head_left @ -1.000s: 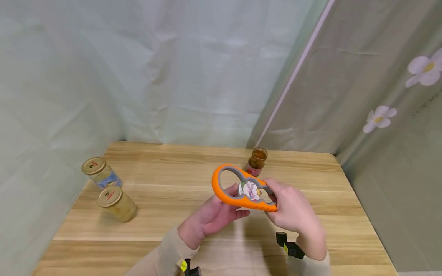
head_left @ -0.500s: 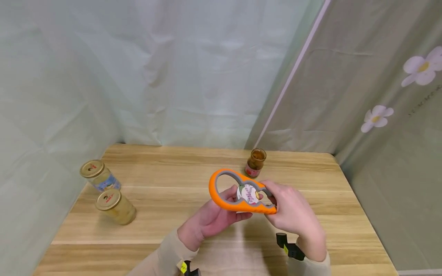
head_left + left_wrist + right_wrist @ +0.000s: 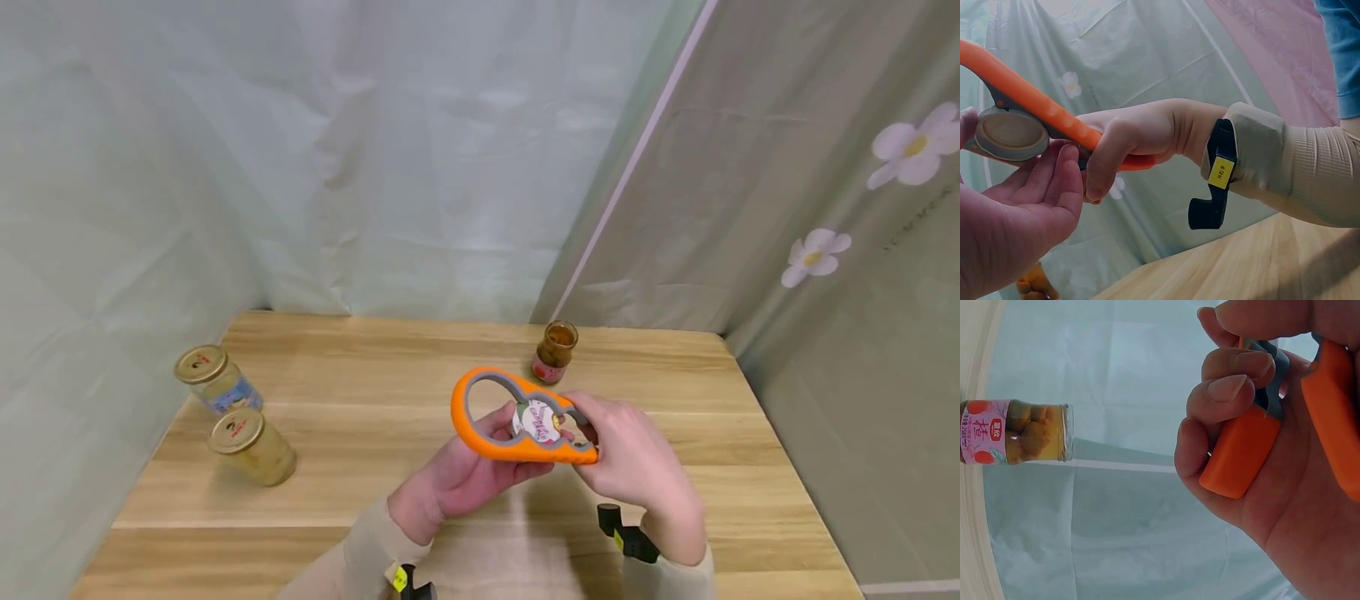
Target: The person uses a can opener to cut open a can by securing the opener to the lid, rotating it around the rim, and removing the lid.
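Note:
My right hand grips the narrow end of an orange jar opener with a grey scalloped lining. A jar lid with a printed white top sits in the opener's middle opening. Its pale underside shows in the left wrist view, with no jar attached. My left hand is below and left of the opener, thumb and fingertips pinching the lid at its edge. In the right wrist view, curled fingers wrap the opener's handle end. Beyond the hands stands an uncapped glass jar with brown contents and a pink label.
Two lidded jars stand at the left of the wooden table: one with a blue label, one with pale yellow contents nearer me. A pale curtain hangs along the table's back, and a flowered one borders the right.
The opener and the lid have shifted slightly left and down in the head view. The left hand's lower fingers have moved slightly right beneath the opener. The right hand keeps its grip.

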The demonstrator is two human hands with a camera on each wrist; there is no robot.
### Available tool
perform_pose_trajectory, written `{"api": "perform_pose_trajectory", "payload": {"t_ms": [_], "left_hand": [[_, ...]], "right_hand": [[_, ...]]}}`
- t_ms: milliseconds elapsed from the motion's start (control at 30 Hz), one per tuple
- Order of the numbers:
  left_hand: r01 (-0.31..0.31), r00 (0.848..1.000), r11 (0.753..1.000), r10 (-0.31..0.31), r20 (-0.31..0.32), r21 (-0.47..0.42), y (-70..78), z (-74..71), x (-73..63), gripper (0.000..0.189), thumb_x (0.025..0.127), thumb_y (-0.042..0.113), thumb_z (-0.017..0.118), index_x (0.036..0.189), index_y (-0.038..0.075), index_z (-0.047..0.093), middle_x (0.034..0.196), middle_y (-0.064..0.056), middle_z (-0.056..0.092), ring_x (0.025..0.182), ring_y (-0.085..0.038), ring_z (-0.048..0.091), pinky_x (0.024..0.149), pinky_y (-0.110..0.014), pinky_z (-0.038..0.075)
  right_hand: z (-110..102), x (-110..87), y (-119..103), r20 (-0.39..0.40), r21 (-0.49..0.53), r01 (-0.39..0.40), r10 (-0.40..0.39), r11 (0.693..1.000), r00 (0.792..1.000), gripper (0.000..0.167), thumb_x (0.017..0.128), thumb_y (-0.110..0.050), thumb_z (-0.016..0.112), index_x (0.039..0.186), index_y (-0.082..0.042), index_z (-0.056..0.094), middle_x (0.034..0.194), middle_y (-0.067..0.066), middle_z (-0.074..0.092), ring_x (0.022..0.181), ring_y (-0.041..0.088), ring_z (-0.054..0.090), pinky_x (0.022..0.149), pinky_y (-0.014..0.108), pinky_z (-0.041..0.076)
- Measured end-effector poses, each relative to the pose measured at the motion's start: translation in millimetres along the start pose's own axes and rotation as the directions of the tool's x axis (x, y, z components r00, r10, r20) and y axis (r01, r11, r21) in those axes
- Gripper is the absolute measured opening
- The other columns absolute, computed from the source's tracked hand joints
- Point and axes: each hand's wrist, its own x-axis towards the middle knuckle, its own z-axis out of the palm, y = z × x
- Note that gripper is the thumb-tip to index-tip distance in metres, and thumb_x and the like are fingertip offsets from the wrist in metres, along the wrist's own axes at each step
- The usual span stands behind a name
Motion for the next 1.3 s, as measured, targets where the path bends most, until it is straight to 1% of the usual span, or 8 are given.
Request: {"api": "perform_pose_trajectory", "payload": {"t_ms": [100, 233, 367, 567, 733, 967, 1167, 1300], "left_hand": [[-0.005, 0.999, 1.000, 0.005, 0.038, 0.008, 0.9, 0.7, 2.6, 0.063, 0.107, 0.049, 0.062, 0.151, 0.005, 0.050, 0.136, -0.008, 0.068, 0.124, -0.022, 0.066, 0.110, -0.036, 0.051], [-0.002, 0.998, 1.000, 0.002, 0.064, 0.008, -0.5, -0.3, 3.1, 0.060, 0.106, 0.051, 0.064, 0.148, 0.009, 0.056, 0.136, -0.008, 0.070, 0.125, -0.021, 0.066, 0.109, -0.034, 0.050], [-0.001, 0.998, 1.000, 0.001, 0.063, 0.012, 0.0, -1.7, 3.5, 0.060, 0.102, 0.051, 0.070, 0.144, 0.010, 0.057, 0.134, -0.007, 0.070, 0.123, -0.020, 0.066, 0.107, -0.033, 0.051], [0.009, 0.999, 1.000, -0.010, 0.034, 0.020, 3.7, -1.6, 2.9, 0.056, 0.101, 0.050, 0.072, 0.138, 0.011, 0.058, 0.129, -0.004, 0.069, 0.116, -0.019, 0.067, 0.105, -0.032, 0.052], [0.030, 0.999, 0.999, -0.031, 0.017, 0.017, 1.9, -2.4, -1.0, 0.062, 0.101, 0.050, 0.073, 0.142, 0.008, 0.053, 0.131, -0.006, 0.068, 0.117, -0.020, 0.067, 0.107, -0.032, 0.052], [0.038, 0.999, 0.999, -0.038, 0.013, 0.008, -5.3, -4.5, -10.2, 0.052, 0.106, 0.048, 0.066, 0.139, 0.008, 0.056, 0.129, -0.006, 0.070, 0.115, -0.022, 0.069, 0.108, -0.032, 0.051], [0.003, 0.997, 0.999, -0.005, 0.078, 0.033, -2.1, -5.3, -6.4, 0.048, 0.108, 0.046, 0.062, 0.139, 0.011, 0.057, 0.126, -0.003, 0.070, 0.113, -0.021, 0.068, 0.106, -0.032, 0.051], [-0.002, 0.996, 0.999, -0.001, 0.089, 0.037, 0.0, -7.2, -4.5, 0.043, 0.107, 0.045, 0.062, 0.137, 0.013, 0.060, 0.124, -0.001, 0.071, 0.112, -0.020, 0.068, 0.105, -0.032, 0.051]], "right_hand": [[-2.1, 0.9, 0.2, 0.007, -0.003, -0.012, 0.012, 1.000, 1.000, 0.052, 0.073, -0.009, 0.083, 0.120, -0.024, 0.068, 0.071, -0.020, 0.042, 0.060, 0.002, 0.041, 0.052, 0.023, 0.034], [-2.0, -0.1, -0.2, 0.016, -0.005, -0.020, 0.020, 1.000, 1.000, 0.052, 0.072, -0.008, 0.082, 0.119, -0.026, 0.067, 0.071, -0.020, 0.040, 0.059, 0.002, 0.040, 0.052, 0.023, 0.032], [-1.9, -0.7, 0.1, 0.024, -0.005, -0.021, 0.021, 1.000, 0.999, 0.055, 0.070, -0.008, 0.081, 0.120, -0.027, 0.067, 0.071, -0.021, 0.042, 0.061, 0.002, 0.043, 0.052, 0.023, 0.035], [-2.4, 1.5, 0.9, 0.018, -0.003, -0.009, 0.009, 1.000, 1.000, 0.051, 0.070, -0.006, 0.079, 0.113, -0.029, 0.064, 0.070, -0.020, 0.039, 0.059, 0.001, 0.040, 0.052, 0.022, 0.032], [0.3, -2.4, -1.1, 0.007, 0.015, 0.006, -0.006, 1.000, 1.000, 0.044, 0.074, -0.007, 0.080, 0.108, -0.029, 0.062, 0.070, -0.021, 0.037, 0.059, 0.000, 0.038, 0.053, 0.021, 0.030], [7.3, -9.3, -4.0, 0.019, 0.045, 0.019, -0.020, 0.999, 1.000, 0.049, 0.069, -0.004, 0.077, 0.107, -0.031, 0.060, 0.071, -0.022, 0.037, 0.060, -0.002, 0.038, 0.053, 0.020, 0.032], [5.9, -5.2, -3.9, 0.008, 0.070, 0.022, -0.022, 0.997, 1.000, 0.050, 0.072, -0.004, 0.079, 0.109, -0.031, 0.061, 0.074, -0.022, 0.041, 0.065, 0.001, 0.045, 0.056, 0.023, 0.039], [4.6, -3.0, -5.1, 0.014, 0.083, 0.029, -0.030, 0.996, 0.999, 0.053, 0.071, -0.004, 0.078, 0.114, -0.031, 0.062, 0.076, -0.022, 0.043, 0.067, 0.002, 0.047, 0.058, 0.024, 0.041]]}}
